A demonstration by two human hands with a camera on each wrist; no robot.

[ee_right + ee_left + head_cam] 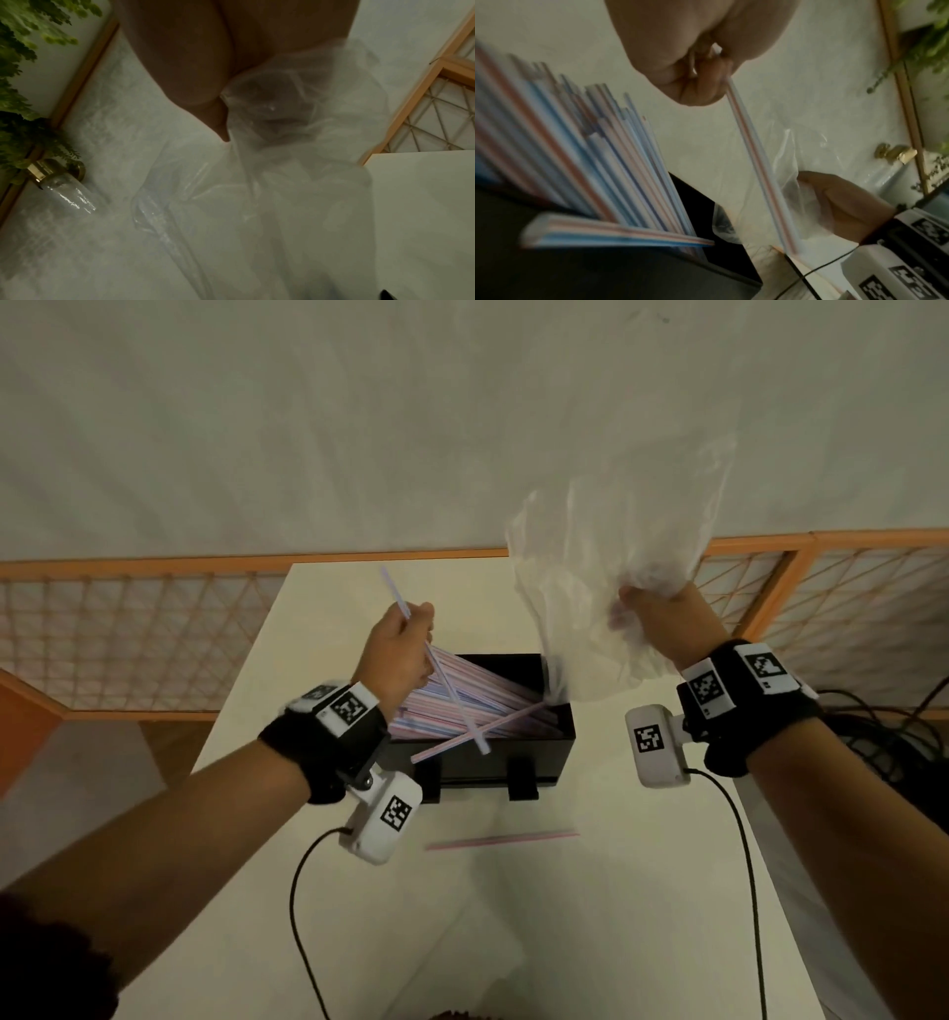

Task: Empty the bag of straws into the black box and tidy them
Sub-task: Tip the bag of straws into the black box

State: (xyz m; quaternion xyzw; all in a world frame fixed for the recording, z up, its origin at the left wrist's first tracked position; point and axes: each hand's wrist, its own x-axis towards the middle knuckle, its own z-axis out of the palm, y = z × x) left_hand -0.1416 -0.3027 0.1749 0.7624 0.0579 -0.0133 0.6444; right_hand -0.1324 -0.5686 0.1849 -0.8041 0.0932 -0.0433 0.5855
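Pinching one straw (445, 683) in left hand (398, 649) above black box (534, 757) | right hand (662, 621) clutching crumpled bag (606, 588) beside it

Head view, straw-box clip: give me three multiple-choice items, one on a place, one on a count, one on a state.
1. Where is the loose straw on the table?
A. In front of the black box
B. Behind it
C. Under the bag

2. How many straws does the left hand hold?
A. None
B. One
C. Three

3. The right hand is:
A. Flat on the table
B. Gripping the bag
C. Inside the box

Answers: 1 A, it lies nearer the person; 2 B, a single held straw; 3 B, fingers bunch the plastic.
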